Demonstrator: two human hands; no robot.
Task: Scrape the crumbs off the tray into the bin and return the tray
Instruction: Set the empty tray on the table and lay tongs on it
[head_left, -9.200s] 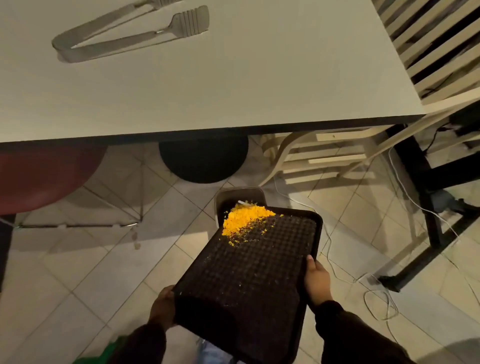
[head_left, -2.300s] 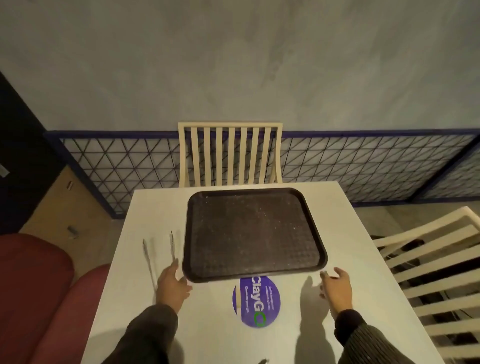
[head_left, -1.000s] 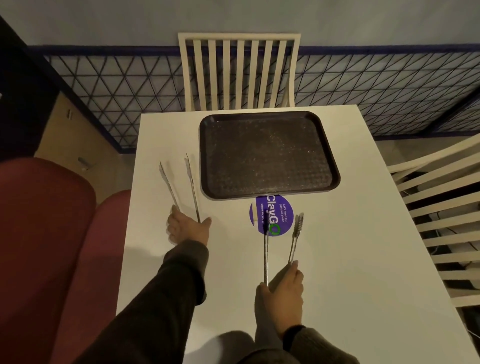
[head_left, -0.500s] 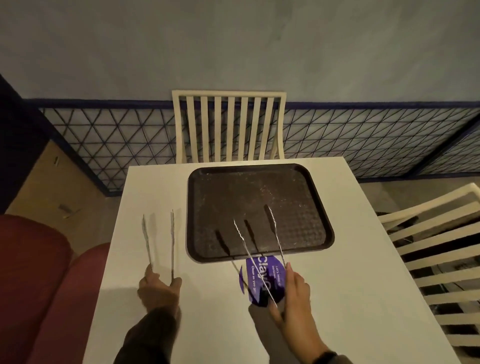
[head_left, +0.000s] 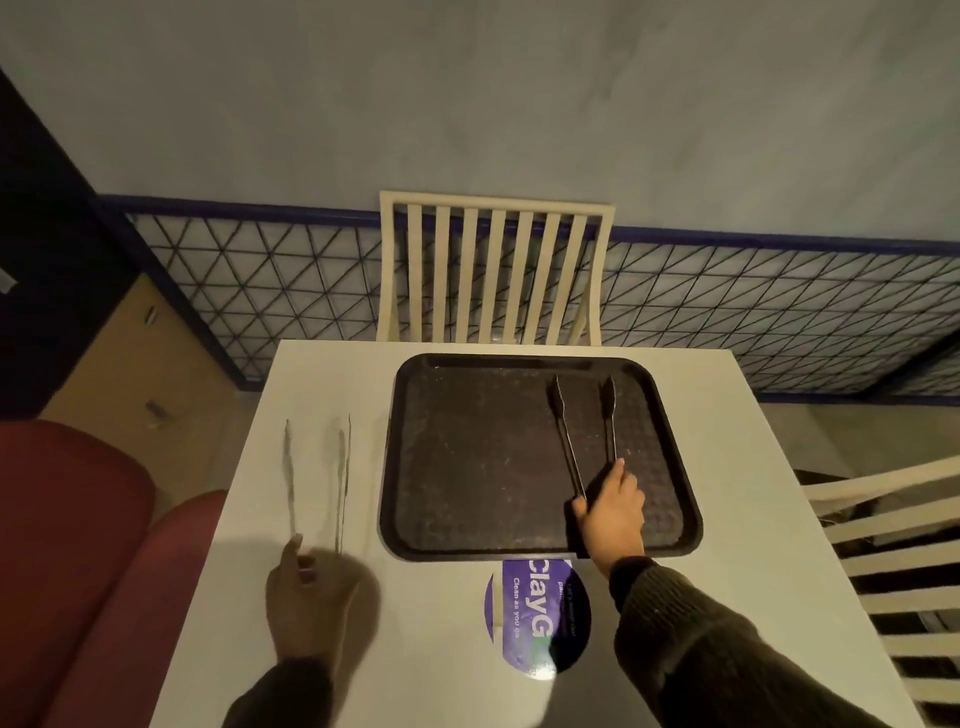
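The dark brown tray (head_left: 478, 467) lies flat at the far middle of the white table (head_left: 753, 519), with only faint specks on it. My right hand (head_left: 613, 512) is over the tray's right half, gripping a pair of metal tongs (head_left: 584, 421) whose tips point away and hover above the tray. My left hand (head_left: 306, 608) is near the table's left edge, holding the rear end of a second pair of tongs (head_left: 317, 473) that looks blurred and points away. The bin is not in view.
A round purple sticker (head_left: 537, 618) sits on the table just in front of the tray. A cream slatted chair (head_left: 493, 270) stands behind the table, another chair (head_left: 904, 561) at the right. Red seating (head_left: 72, 561) is at the left, with a wire-mesh railing (head_left: 753, 317) behind.
My right hand has carried its tongs forward and to the right, from the table's front to over the tray's right half. My left hand has lifted slightly with its tongs.
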